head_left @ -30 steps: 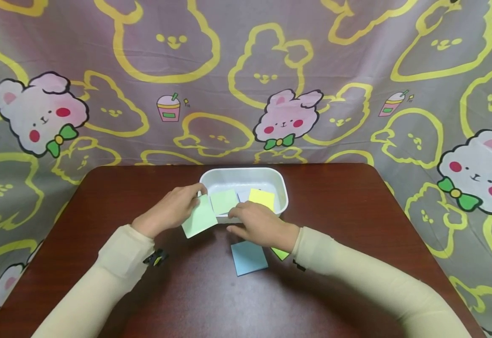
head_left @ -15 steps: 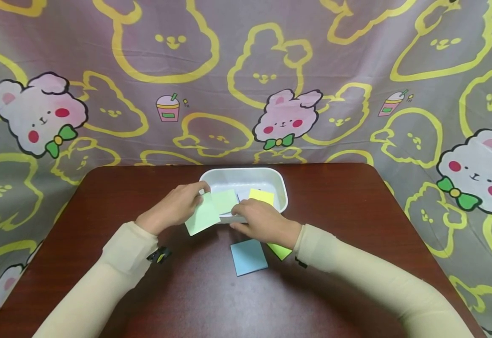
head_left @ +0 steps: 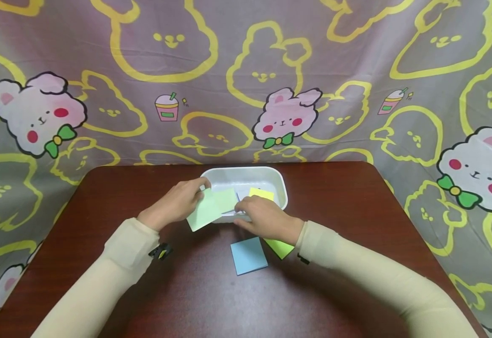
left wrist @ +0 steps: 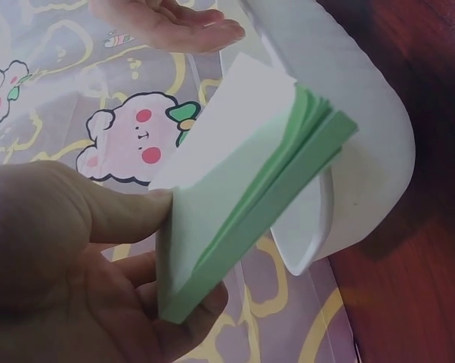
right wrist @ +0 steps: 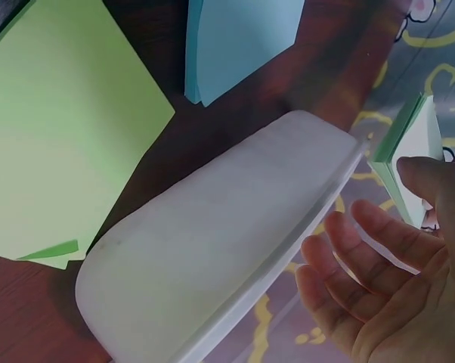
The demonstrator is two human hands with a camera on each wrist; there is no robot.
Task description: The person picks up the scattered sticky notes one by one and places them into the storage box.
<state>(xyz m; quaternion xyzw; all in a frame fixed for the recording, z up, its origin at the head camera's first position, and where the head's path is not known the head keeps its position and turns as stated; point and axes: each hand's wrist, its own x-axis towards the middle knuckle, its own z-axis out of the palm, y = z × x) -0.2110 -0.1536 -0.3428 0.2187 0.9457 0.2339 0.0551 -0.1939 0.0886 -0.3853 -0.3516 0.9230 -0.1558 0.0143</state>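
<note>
My left hand (head_left: 174,202) grips a pale green sticky note pad (left wrist: 250,174) by its edge, thumb on its face and fingers behind. The pad's sheets are fanned apart at one end. It is held tilted at the front left rim of a white tub (head_left: 245,173). My right hand (head_left: 269,217) hovers over the tub's front rim, fingers loosely bent and holding nothing. Inside the tub are a second pale green note (head_left: 227,199) and a yellow note (head_left: 262,193), partly hidden behind my right hand.
A blue sticky note pad (head_left: 249,256) lies on the brown table (head_left: 178,295) in front of the tub. Beside it is a lime green pad (head_left: 280,249), partly under my right wrist. A patterned cloth (head_left: 220,94) hangs behind the table.
My left hand has moved slightly up and right with the pale green pad, which now overlaps the note in the tub. My right hand has shifted a little right and away.
</note>
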